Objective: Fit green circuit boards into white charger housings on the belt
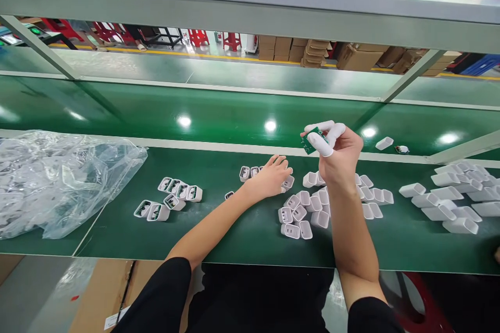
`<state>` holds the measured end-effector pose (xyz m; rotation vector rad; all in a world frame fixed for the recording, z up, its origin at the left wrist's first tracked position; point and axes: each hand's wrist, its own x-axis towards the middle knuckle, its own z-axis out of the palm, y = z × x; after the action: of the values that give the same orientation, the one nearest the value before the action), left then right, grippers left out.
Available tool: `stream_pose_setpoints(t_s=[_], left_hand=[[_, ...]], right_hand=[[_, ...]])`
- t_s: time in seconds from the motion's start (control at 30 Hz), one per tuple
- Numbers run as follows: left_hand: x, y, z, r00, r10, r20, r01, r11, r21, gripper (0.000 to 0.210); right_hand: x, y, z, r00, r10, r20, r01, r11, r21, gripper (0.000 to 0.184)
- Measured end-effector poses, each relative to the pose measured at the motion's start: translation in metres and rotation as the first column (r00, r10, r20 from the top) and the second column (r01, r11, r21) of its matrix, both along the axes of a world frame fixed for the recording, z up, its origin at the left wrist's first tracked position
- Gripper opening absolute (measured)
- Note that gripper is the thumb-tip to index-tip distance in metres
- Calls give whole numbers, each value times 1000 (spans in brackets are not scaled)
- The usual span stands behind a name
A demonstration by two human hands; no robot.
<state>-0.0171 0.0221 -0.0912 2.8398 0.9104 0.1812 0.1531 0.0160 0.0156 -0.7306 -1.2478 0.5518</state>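
Observation:
My right hand [340, 148], with white finger cots on its fingertips, is raised above the bench. It pinches a small green circuit board [309, 144] between thumb and fingers. My left hand [271, 176] is low over the bench with its fingers stretched out, beside a white charger housing [288, 182]; whether it touches this housing I cannot tell. Part of a short row of housings with parts inside [245, 173] is hidden behind that hand. Between my forearms lies a cluster of white plastic housings [300, 213], some showing slots in their end faces.
Several filled housings [174, 193] stand at the left, near a large clear plastic bag [58, 182] of white pieces. More white housings [449, 192] are grouped at the right. A shelf [250, 2] crosses above the bench. A single housing [384, 143] and a small part [402, 150] lie at the back right.

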Motion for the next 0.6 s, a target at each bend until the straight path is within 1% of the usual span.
stream_pose_setpoints(t_s=[0.07,0.1,0.17,0.2,0.23,0.3,0.33,0.37,0.4,0.47,0.53,0.6], left_hand=[[5,2,-4,999,-3,42,4,1000,-22,38],[7,4,-3,996,-7,93,13,998,-56,34],[7,8,4,964,28,265,19,984,-175,30],[5,9,10,926,87,367,9,968,-250,30],[2,11,17,870,163,465,-4,946,-324,32],[-8,11,34,721,312,618,-7,896,-445,39],[-13,10,43,651,358,670,8,878,-478,41],[-19,9,52,596,378,709,31,871,-491,40],[-24,6,60,558,376,740,56,872,-486,39],[-31,2,73,525,328,786,86,898,-432,35],[-36,-2,81,514,240,823,98,937,-334,36],[-38,-5,85,492,141,859,119,967,-227,39]], right_hand=[[-2,2,-2,999,-34,20,34,999,-10,67],[-2,2,-3,997,-64,38,64,998,2,69],[1,3,-3,989,-127,74,123,991,49,71],[3,2,-2,985,-146,88,140,988,71,72],[6,1,-1,983,-154,99,145,985,93,73],[11,-2,1,984,-139,111,122,982,141,73],[12,-4,3,986,-124,114,104,980,170,71],[12,-5,3,987,-108,119,83,977,196,69],[11,-7,4,988,-93,127,63,973,220,68],[7,-10,4,985,-66,161,23,967,255,70],[1,-14,4,978,-61,200,1,958,286,71],[-4,-20,5,971,-73,227,-6,945,327,67]])
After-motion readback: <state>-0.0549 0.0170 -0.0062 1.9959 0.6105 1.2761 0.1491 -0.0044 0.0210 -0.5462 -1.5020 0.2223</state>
